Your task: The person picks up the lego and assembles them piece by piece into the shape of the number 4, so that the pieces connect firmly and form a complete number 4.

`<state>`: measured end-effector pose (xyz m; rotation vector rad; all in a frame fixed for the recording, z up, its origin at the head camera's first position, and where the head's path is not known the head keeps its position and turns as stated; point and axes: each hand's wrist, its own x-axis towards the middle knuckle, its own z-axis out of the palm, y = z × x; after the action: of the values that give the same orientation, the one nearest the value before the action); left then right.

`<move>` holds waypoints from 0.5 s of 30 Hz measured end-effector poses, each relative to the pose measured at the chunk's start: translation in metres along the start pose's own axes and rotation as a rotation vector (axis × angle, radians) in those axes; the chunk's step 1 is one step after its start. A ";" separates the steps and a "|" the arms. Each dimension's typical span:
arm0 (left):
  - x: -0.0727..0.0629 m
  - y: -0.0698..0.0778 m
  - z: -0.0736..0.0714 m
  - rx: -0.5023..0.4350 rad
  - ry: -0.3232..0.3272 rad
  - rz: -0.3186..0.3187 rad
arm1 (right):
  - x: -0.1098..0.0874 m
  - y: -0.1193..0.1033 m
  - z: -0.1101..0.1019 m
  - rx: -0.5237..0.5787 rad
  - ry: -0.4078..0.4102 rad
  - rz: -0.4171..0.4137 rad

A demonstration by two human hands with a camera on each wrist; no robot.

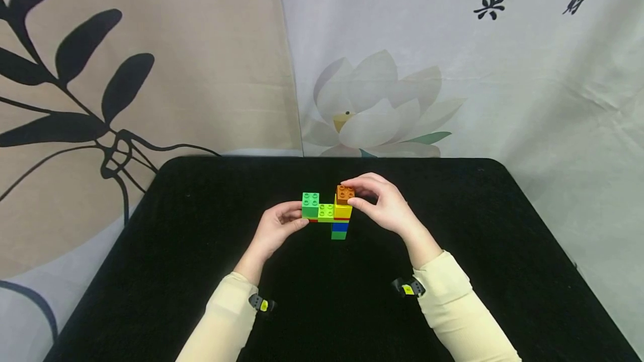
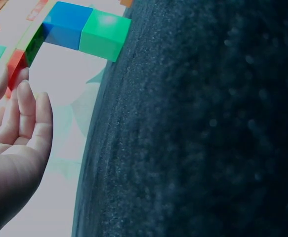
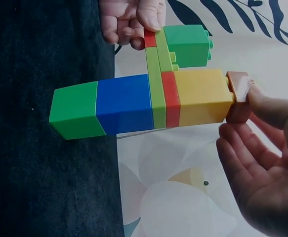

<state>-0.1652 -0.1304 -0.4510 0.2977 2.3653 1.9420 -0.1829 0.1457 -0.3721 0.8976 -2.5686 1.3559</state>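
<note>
My left hand [image 1: 274, 229] pinches the left end of a toy-block build, thumb and fingers at a thin red piece [image 3: 149, 38] under that end. A green brick [image 1: 310, 204] stands on top there. Lime plates [image 1: 326, 212] bridge across to a column on the right. From bottom to top, the column has a green brick [image 3: 77, 108], a blue brick [image 3: 125, 103], the lime layers, a thin red plate [image 3: 171, 98] and a yellow brick [image 3: 201, 96]. My right hand [image 1: 380, 201] pinches an orange-brown brick [image 3: 238, 98] at the yellow brick's top, slightly tilted, with yellow studs showing between.
A black-covered table [image 1: 322, 306] lies beneath both hands. Behind it hangs a curtain [image 1: 226, 71] printed with dark leaves, a pale lotus and characters. Each wrist wears a small dark camera mount [image 1: 408, 288] at the sleeve cuff.
</note>
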 end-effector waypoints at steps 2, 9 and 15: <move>0.000 0.000 0.000 -0.004 -0.002 -0.003 | 0.000 0.000 0.000 -0.001 -0.006 0.000; 0.000 -0.001 0.001 -0.007 0.005 -0.014 | 0.000 -0.001 0.000 0.009 -0.020 0.007; 0.000 -0.001 0.001 0.002 0.004 -0.011 | 0.000 -0.001 -0.001 -0.008 -0.032 0.008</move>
<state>-0.1652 -0.1301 -0.4525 0.2801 2.3669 1.9371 -0.1830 0.1459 -0.3708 0.9157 -2.6016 1.3436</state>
